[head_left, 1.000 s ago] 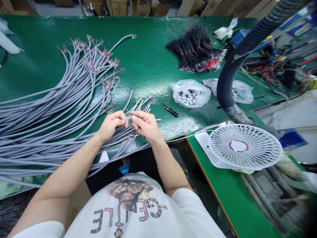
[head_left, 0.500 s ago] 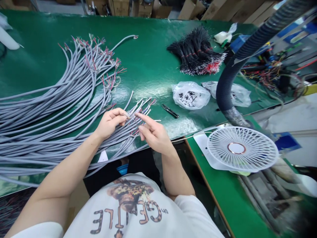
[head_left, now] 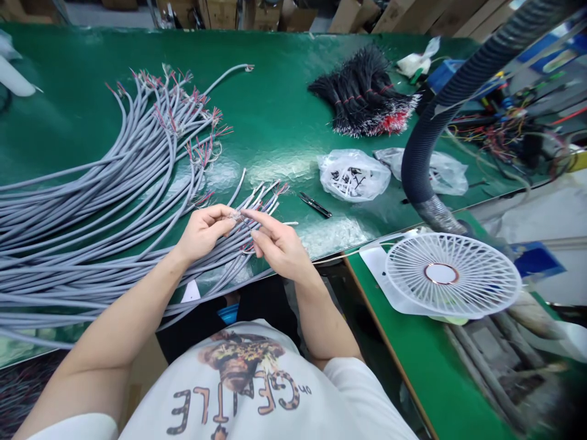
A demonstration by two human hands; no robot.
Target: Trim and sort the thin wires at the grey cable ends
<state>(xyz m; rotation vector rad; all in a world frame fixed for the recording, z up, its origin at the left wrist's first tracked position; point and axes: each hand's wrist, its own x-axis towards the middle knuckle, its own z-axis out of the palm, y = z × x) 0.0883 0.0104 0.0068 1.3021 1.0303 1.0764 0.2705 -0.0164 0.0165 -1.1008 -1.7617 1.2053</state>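
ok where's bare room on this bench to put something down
Bare green mat lies between the grey cable ends and the black wire bundle, running down to the plastic bag. It's crowded under the left hand and right hand, where cables cover the mat.

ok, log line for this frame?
left hand: pinches thin wire end | right hand: fingertips on same wire | near: grey sheathed cables, black-handled tool

A fine stripped wire point(head_left: 237, 215), barely visible, pokes from grey sheathed cables point(head_left: 137, 205) with red-tipped cores point(head_left: 202, 153).
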